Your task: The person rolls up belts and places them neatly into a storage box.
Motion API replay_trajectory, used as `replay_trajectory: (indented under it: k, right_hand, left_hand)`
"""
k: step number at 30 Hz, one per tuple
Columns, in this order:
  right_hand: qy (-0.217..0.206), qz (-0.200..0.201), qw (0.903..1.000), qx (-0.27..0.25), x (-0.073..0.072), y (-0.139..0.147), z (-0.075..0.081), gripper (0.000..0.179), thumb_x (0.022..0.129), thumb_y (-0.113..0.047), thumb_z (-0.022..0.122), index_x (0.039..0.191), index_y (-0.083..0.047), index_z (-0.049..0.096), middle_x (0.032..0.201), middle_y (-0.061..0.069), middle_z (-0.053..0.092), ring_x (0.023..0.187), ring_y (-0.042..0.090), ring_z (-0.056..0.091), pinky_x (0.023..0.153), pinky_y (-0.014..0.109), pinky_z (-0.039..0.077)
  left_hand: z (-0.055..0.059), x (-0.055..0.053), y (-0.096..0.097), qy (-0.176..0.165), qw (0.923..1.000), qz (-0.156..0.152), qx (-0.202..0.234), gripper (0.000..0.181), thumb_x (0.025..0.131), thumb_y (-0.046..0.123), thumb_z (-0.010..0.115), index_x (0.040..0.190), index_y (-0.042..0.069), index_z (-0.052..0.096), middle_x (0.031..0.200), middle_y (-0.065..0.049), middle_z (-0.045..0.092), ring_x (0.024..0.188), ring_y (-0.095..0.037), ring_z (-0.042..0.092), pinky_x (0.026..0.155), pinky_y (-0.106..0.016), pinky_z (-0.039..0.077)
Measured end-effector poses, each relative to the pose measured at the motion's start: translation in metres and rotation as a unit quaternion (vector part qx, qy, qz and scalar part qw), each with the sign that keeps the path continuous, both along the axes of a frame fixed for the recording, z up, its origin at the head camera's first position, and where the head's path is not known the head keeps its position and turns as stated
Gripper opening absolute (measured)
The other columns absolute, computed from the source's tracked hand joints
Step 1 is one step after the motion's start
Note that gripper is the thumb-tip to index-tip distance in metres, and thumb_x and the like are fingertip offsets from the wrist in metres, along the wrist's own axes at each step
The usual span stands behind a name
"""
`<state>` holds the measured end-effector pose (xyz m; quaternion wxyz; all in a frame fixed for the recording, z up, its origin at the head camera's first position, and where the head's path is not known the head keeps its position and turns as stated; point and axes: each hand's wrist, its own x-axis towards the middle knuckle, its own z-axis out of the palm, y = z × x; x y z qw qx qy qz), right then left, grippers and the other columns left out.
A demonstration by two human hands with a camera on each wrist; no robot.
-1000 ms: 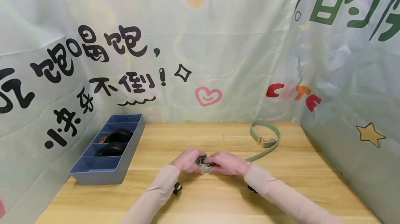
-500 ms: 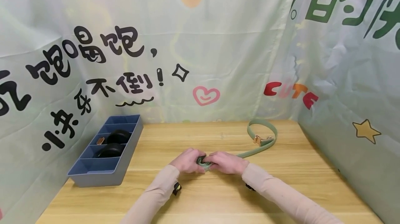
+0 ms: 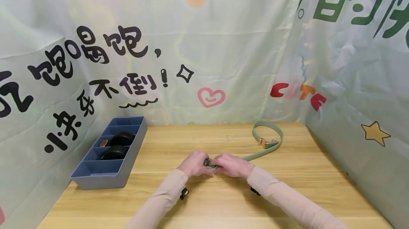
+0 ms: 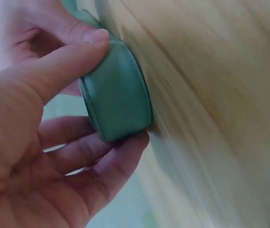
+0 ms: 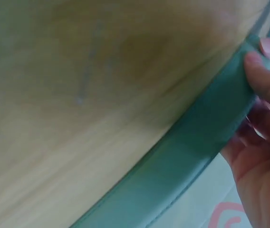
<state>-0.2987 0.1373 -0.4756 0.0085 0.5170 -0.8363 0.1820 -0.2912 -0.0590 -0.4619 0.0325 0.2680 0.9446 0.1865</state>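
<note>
A green belt (image 3: pixel 263 153) lies partly rolled on the wooden table, its rolled end forming a small coil (image 3: pixel 209 163) between the hands. My left hand (image 3: pixel 195 164) grips the coil from the left; in the left wrist view its thumb (image 4: pixel 85 52) presses the top while the other fingers curl below. From the right, my right hand (image 3: pixel 233 165) pinches the belt where it meets the coil. In the right wrist view the flat strap (image 5: pixel 173 152) runs away from that hand. The unrolled length curves back to a loop with a gold buckle (image 3: pixel 262 142).
At the left stands a blue-grey divided tray (image 3: pixel 127 172). Two of its compartments hold rolled black belts, one (image 3: pixel 115 152) nearer and one (image 3: pixel 123 138) farther, with a gold buckle (image 3: pixel 104 142) showing. Printed cloth walls (image 3: pixel 236 62) enclose the table at back and sides.
My left hand and the coil have shifted slightly right, closer to my right hand. The buckle end of the belt has slid a little left.
</note>
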Motion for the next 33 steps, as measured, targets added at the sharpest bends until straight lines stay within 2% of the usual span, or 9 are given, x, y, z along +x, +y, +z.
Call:
replay_trajectory:
  k: [4, 7, 9, 13, 17, 21, 25, 28, 33]
  right_hand:
    - [-0.006, 0.007, 1.0000, 0.005, 0.0007, 0.0040, 0.0042, 0.024, 0.090, -0.011, 0.068, 0.114, -0.011, 0.067, 0.101, 0.003, 0.069, 0.086, 0.008, 0.063, 0.075, 0.018, 0.049]
    - [-0.001, 0.008, 1.0000, 0.001, 0.0002, 0.0042, 0.0051, 0.025, 0.089, -0.013, 0.070, 0.113, -0.009, 0.067, 0.101, 0.003, 0.069, 0.086, 0.009, 0.063, 0.075, 0.017, 0.049]
    - [0.003, 0.009, 1.0000, -0.002, -0.0007, 0.0025, 0.0038, 0.022, 0.088, -0.013, 0.070, 0.110, -0.010, 0.068, 0.098, 0.002, 0.069, 0.084, 0.007, 0.063, 0.074, 0.016, 0.049]
    - [0.008, 0.006, 1.0000, 0.000, -0.0017, 0.0005, 0.0007, 0.021, 0.088, -0.013, 0.071, 0.109, -0.011, 0.069, 0.097, 0.000, 0.070, 0.084, 0.004, 0.063, 0.075, 0.016, 0.049]
    - [-0.017, 0.002, 0.9996, 0.022, -0.0028, 0.0023, 0.0046, 0.027, 0.089, -0.010, 0.070, 0.116, -0.013, 0.068, 0.102, 0.001, 0.069, 0.087, 0.006, 0.062, 0.077, 0.018, 0.049]
    - [-0.019, 0.004, 0.9993, 0.031, -0.0043, 0.0019, 0.0070, 0.028, 0.087, -0.010, 0.071, 0.115, -0.013, 0.068, 0.102, 0.002, 0.070, 0.086, 0.007, 0.062, 0.075, 0.018, 0.048]
    - [0.003, 0.006, 0.9998, 0.017, -0.0056, -0.0017, 0.0044, 0.022, 0.085, -0.012, 0.073, 0.106, -0.011, 0.069, 0.095, 0.001, 0.071, 0.080, 0.009, 0.063, 0.072, 0.017, 0.048]
    - [0.002, -0.004, 0.9998, 0.019, -0.0054, -0.0031, 0.0042, 0.020, 0.086, -0.012, 0.072, 0.105, -0.013, 0.069, 0.093, 0.000, 0.070, 0.078, 0.009, 0.062, 0.072, 0.016, 0.047]
    - [-0.017, -0.016, 0.9991, 0.036, -0.0028, -0.0009, 0.0073, 0.026, 0.087, -0.013, 0.071, 0.113, -0.014, 0.067, 0.101, 0.001, 0.067, 0.085, 0.008, 0.061, 0.075, 0.018, 0.048]
  left_hand:
    - [0.0019, -0.0017, -0.0029, -0.017, 0.9993, -0.032, -0.002, 0.039, 0.071, 0.034, 0.087, 0.101, 0.014, 0.073, 0.088, 0.006, 0.070, 0.077, -0.008, 0.056, 0.070, -0.023, 0.047]
    - [0.0023, -0.0025, -0.0050, -0.036, 0.9989, -0.030, 0.002, 0.050, 0.071, 0.033, 0.087, 0.114, 0.013, 0.071, 0.101, 0.003, 0.071, 0.091, -0.012, 0.057, 0.084, -0.028, 0.048]
    - [0.0014, -0.0020, -0.0051, -0.043, 0.9990, -0.010, 0.007, 0.049, 0.069, 0.034, 0.089, 0.109, 0.012, 0.072, 0.096, 0.003, 0.070, 0.088, -0.013, 0.057, 0.082, -0.029, 0.049]
    - [-0.0031, -0.0015, -0.0029, -0.031, 0.9991, 0.023, 0.017, 0.041, 0.064, 0.039, 0.090, 0.090, 0.013, 0.071, 0.077, 0.007, 0.065, 0.070, -0.009, 0.054, 0.066, -0.024, 0.046]
    - [-0.0056, -0.0044, -0.0060, -0.013, 0.9998, -0.008, 0.012, 0.041, 0.067, 0.039, 0.089, 0.097, 0.015, 0.073, 0.083, 0.007, 0.069, 0.069, -0.005, 0.055, 0.065, -0.023, 0.045]
    - [-0.0040, -0.0076, -0.0094, -0.020, 0.9988, -0.046, 0.002, 0.046, 0.070, 0.033, 0.088, 0.109, 0.015, 0.072, 0.094, 0.006, 0.071, 0.076, -0.004, 0.057, 0.072, -0.022, 0.047]
    - [-0.0027, -0.0076, -0.0071, -0.026, 0.9993, -0.027, 0.005, 0.040, 0.068, 0.036, 0.089, 0.097, 0.015, 0.070, 0.082, 0.008, 0.067, 0.069, -0.005, 0.055, 0.065, -0.022, 0.046]
    - [-0.0030, -0.0066, -0.0053, -0.006, 0.9999, -0.010, 0.000, 0.039, 0.067, 0.041, 0.089, 0.089, 0.016, 0.069, 0.075, 0.009, 0.064, 0.064, -0.007, 0.053, 0.061, -0.023, 0.045]
    - [-0.0049, -0.0080, -0.0069, 0.017, 0.9992, -0.033, -0.015, 0.040, 0.069, 0.037, 0.088, 0.100, 0.019, 0.071, 0.088, 0.009, 0.069, 0.080, -0.009, 0.057, 0.073, -0.026, 0.046]
